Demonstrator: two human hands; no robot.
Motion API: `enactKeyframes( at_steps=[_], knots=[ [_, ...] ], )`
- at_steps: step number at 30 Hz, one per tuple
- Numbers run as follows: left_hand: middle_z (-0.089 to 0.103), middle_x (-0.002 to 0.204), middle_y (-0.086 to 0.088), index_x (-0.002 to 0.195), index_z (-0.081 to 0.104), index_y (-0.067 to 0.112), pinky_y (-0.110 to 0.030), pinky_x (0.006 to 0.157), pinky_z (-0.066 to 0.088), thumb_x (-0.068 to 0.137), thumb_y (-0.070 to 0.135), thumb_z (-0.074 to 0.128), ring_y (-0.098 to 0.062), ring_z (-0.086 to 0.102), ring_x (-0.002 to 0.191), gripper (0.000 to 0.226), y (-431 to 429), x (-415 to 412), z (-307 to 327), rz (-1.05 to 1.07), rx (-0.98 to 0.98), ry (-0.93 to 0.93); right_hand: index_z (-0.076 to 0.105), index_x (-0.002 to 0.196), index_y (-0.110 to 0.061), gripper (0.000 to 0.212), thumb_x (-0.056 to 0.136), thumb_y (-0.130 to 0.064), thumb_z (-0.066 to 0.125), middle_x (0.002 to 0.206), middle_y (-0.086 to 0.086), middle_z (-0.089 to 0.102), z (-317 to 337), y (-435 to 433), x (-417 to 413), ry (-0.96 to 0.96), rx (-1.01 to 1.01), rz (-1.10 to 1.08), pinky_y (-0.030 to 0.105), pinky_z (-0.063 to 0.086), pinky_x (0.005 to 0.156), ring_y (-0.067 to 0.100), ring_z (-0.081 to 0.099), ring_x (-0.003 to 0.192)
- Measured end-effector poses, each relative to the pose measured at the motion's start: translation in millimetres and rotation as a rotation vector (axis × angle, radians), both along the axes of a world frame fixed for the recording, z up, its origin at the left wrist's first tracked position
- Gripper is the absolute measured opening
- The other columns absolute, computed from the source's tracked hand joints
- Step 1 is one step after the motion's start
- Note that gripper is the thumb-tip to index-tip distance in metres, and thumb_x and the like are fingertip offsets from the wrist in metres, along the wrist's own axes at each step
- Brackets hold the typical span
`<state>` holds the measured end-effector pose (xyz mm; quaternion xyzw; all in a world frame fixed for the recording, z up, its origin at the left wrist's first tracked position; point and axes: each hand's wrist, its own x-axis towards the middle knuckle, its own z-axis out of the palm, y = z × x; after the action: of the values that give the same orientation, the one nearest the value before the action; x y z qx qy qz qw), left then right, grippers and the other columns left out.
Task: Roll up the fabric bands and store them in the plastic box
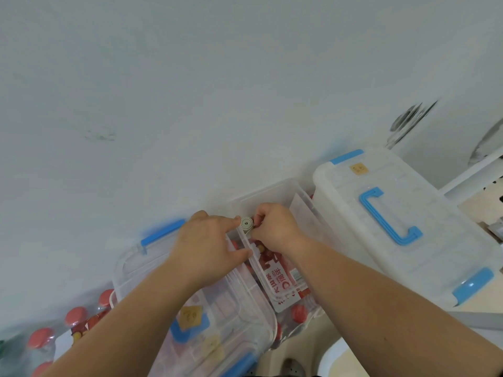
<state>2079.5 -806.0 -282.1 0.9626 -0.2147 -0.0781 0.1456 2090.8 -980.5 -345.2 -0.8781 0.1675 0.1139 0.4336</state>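
The head camera looks down at two hands meeting over an open plastic box (pixel 268 190). Between them is a small rolled band (pixel 246 223), grey-green, with its round end facing up. It sits right at the box's near rim.

The right hand (pixel 273 227) has its fingers curled and pinches the roll, most likely so it does not spring open. The left hand (pixel 206 246) pushes a straight pointer finger against the roll's other side, and its thumb is spread wide, down by the rim. I think this keeps the roll tight while it goes into the box.

Through the clear box you can see a red packet (pixel 281 280) with white writing; I cannot tell if it is inside or under it.

On the right stands a shut box (pixel 340 186) with a blue handle, touching the open one. On the left is another clear plastic piece (pixel 130 270) with blue clips — a lid or a box, I cannot tell. Bottles (pixel 40 338) with red caps stand at the bottom left.

Nothing blocks the way in; only the hands crowd the box.
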Motion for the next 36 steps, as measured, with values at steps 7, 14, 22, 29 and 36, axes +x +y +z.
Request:
enactKeyframes(
  at_steps=[7, 14, 22, 29, 36],
  knots=[
    [0.063, 0.137, 0.014, 0.146, 0.049, 0.038, -0.033, 0.1, 0.045, 0.08, 0.068, 0.066, -0.015, 0.05, 0.123, 0.075, 1, 0, 0, 0.006, 0.04, -0.007, 0.071, 0.087, -0.025, 0.02, 0.077, -0.01, 0.079, 0.085, 0.005, 0.076, 3, -2, -6, 0.105, 0.196, -0.072, 0.044, 0.066, 0.07, 0.026, 0.076, 0.073],
    [0.061, 0.14, 0.011, 0.145, 0.051, 0.038, -0.036, 0.103, 0.046, 0.081, 0.068, 0.065, -0.019, 0.052, 0.125, 0.072, -1, -2, 5, -0.007, 0.061, -0.02, 0.067, 0.09, -0.016, 0.021, 0.078, -0.001, 0.076, 0.08, 0.009, 0.077, 13, -2, -9, 0.105, 0.221, -0.12, 0.035, 0.063, 0.059, 0.029, 0.077, 0.071],
    [0.057, 0.146, 0.005, 0.145, 0.053, 0.032, -0.037, 0.109, 0.04, 0.091, 0.051, 0.065, -0.024, 0.05, 0.131, 0.059, 5, -6, 19, 0.027, 0.01, -0.017, 0.068, 0.091, -0.02, 0.014, 0.083, -0.012, 0.075, 0.081, 0.001, 0.077, 31, -4, -17, 0.078, 0.096, -0.135, 0.03, 0.06, 0.059, 0.022, 0.076, 0.075],
    [0.066, 0.13, 0.002, 0.132, 0.066, 0.026, -0.036, 0.1, 0.044, 0.089, 0.049, 0.068, -0.027, 0.057, 0.117, 0.048, 44, -24, 40, 0.136, 0.01, -0.123, 0.072, 0.088, -0.026, 0.019, 0.086, -0.046, 0.069, 0.08, -0.011, 0.07, 80, 36, -59, -0.311, -0.189, 0.191, 0.028, 0.054, 0.07, 0.01, 0.067, 0.075],
    [0.055, 0.137, -0.002, 0.134, 0.062, 0.03, -0.045, 0.1, 0.047, 0.08, 0.07, 0.062, -0.03, 0.051, 0.121, 0.067, 80, -72, 38, 0.322, 0.143, -0.158, 0.066, 0.109, -0.017, 0.042, 0.09, -0.054, 0.062, 0.108, 0.005, 0.062, 87, 65, -106, -0.321, -0.525, 0.454, 0.036, 0.049, 0.079, 0.029, 0.061, 0.103]
  ],
)
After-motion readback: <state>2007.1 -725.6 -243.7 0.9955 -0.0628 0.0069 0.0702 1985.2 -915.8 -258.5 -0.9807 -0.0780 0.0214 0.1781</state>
